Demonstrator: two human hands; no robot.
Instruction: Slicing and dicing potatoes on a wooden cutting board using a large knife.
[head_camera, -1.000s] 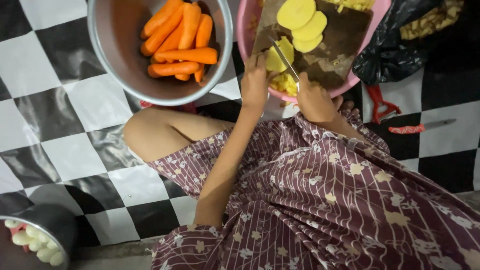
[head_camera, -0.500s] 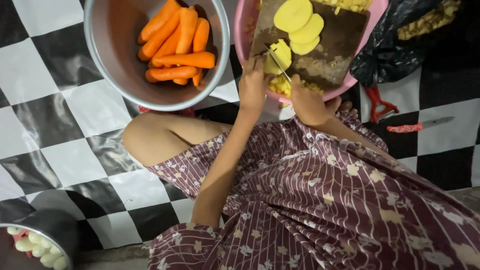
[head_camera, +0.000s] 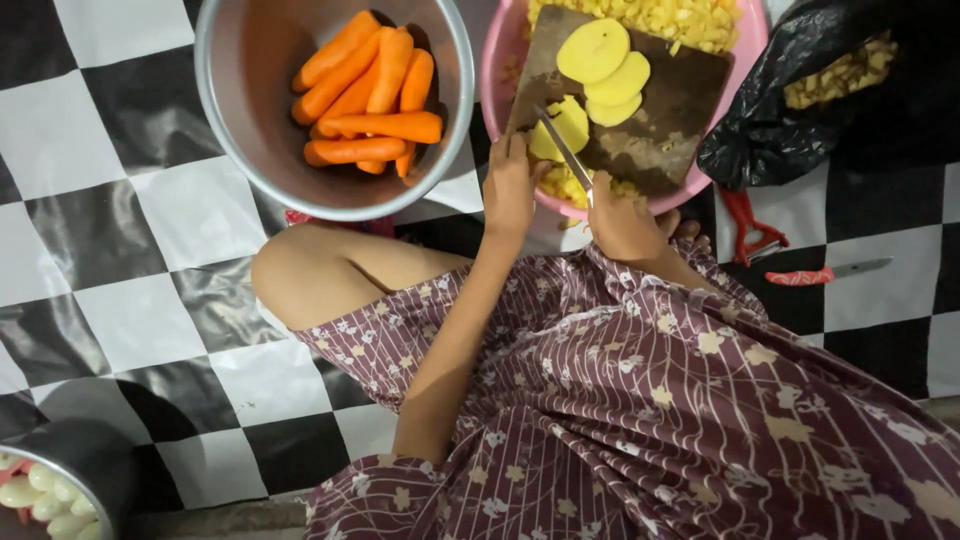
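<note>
Since a second earlier my left hand (head_camera: 510, 190) had crept along the near edge of the dark wooden board (head_camera: 660, 100), and the knife (head_camera: 563, 150) in my right hand (head_camera: 625, 222) had swung so its blade ran up toward eleven o'clock, laid against the potato slice (head_camera: 562, 128) I was working. I judged another cut through that slice was under way. My left fingers were pressed together, pinning the slice flat at the board's seven o'clock corner; my right fingers were curled tight around the knife handle. The slice looked pale yellow, smooth and flat, part hidden by my fingertips. Two more oval slices (head_camera: 605, 65) lay overlapped toward twelve o'clock, untouched. The board sat across a pink basin (head_camera: 500, 75) holding diced potato (head_camera: 690, 20). At nine o'clock stood a steel bowl (head_camera: 240, 120) of peeled carrots (head_camera: 370, 95).
</note>
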